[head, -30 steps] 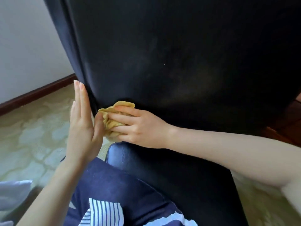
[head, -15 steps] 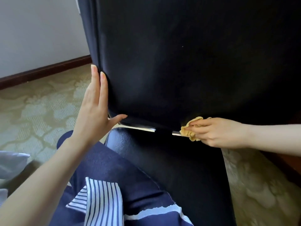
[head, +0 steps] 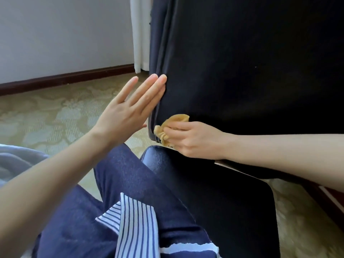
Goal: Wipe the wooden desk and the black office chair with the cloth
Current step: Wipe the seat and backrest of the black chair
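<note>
Nearest, a white garment (head: 137,222) with thin blue stripes lies over a knee in dark blue, denim-like trousers (head: 119,175). The knee is against the rounded front corner of the smooth, faintly glossy seat (head: 232,202) of the black office chair (head: 251,71). Above the seat, the right hand (head: 195,140) curls its fingers round a crumpled, soft yellow cloth (head: 173,125) and presses it to the lower left corner of the flat, matte backrest. The left hand (head: 126,112) is spread, fingers straight, its longest fingertips touching the backrest's ridged side edge. Beyond lie a pale green patterned carpet (head: 55,112), a dark wooden skirting board (head: 65,79) and a plain wall. Half a second ago the cloth sat further right along the backrest's bottom edge, and the left hand lay flat against the side edge with its thumb hooked under the corner.
</note>
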